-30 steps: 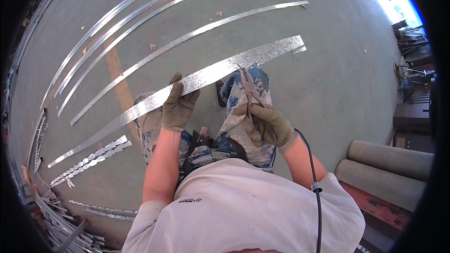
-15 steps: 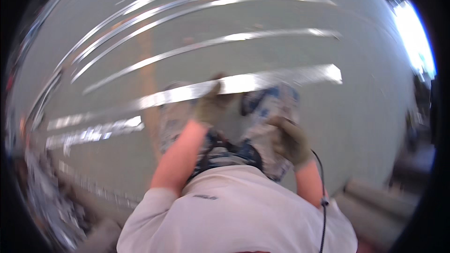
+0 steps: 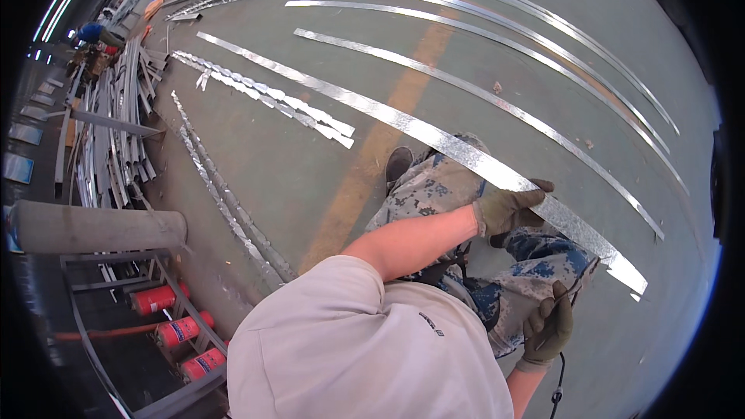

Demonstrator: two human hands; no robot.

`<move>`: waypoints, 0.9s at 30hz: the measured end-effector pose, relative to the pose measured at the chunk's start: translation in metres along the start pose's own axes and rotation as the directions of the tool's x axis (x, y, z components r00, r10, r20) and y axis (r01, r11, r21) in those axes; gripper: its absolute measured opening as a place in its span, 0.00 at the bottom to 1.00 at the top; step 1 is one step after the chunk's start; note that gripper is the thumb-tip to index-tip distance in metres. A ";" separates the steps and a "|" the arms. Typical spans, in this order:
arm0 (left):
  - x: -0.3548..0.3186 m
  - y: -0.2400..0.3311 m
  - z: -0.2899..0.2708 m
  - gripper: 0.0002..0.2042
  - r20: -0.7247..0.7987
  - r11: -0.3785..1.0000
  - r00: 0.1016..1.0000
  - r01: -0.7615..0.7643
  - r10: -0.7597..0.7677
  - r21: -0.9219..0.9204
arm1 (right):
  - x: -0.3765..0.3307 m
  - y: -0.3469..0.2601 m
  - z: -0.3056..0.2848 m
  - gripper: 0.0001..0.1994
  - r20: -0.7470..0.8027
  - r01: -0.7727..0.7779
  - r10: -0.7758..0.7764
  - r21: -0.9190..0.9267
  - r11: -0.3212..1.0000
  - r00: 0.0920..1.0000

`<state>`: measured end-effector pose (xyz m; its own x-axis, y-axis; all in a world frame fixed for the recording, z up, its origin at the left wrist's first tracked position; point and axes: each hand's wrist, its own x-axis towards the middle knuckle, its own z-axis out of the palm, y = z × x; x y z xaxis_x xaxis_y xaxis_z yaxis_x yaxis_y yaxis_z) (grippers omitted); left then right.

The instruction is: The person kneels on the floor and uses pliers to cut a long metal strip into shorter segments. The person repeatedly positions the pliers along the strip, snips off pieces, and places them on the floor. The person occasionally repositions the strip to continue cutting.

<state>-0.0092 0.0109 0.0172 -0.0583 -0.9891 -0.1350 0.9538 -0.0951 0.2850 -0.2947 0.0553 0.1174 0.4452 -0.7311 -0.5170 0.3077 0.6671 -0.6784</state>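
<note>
Metal strip [image 3: 446, 142] crosses above the yellow floor line [image 3: 357, 174], reaching past it on both sides. Right of that line, the gloved left hand [image 3: 506, 211] grips the strip over the camouflage trousers [image 3: 427, 194]; farther right of the line, the right hand [image 3: 547, 331] is curled around a slim tool [image 3: 575, 289], mostly hidden. With one hand carrying so long a piece, a loosened grip could let it tip or slide, its thin edge scraping the bare forearm [image 3: 419, 242]; the ragged end [image 3: 630, 279], farthest right of the line, might snag cloth.
</note>
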 end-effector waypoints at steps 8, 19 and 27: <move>0.003 0.000 -0.001 0.18 0.025 0.999 1.000 0.000 0.001 -0.039 | 0.002 0.000 -0.003 0.24 0.069 -0.008 0.005 0.040 0.999 0.998; 0.008 -0.006 -0.006 0.17 0.036 0.994 0.998 0.058 -0.055 -0.092 | 0.003 0.002 -0.002 0.23 0.065 0.003 -0.005 0.034 0.999 0.998; 0.006 -0.002 -0.008 0.19 0.039 0.998 0.999 0.039 -0.037 -0.047 | 0.002 0.003 0.005 0.24 -0.034 0.017 -0.016 0.033 0.999 0.999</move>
<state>-0.0095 0.0057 0.0083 -0.1051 -0.9886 -0.1079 0.9636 -0.1281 0.2347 -0.2881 0.0566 0.1165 0.4116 -0.7462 -0.5231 0.3428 0.6587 -0.6698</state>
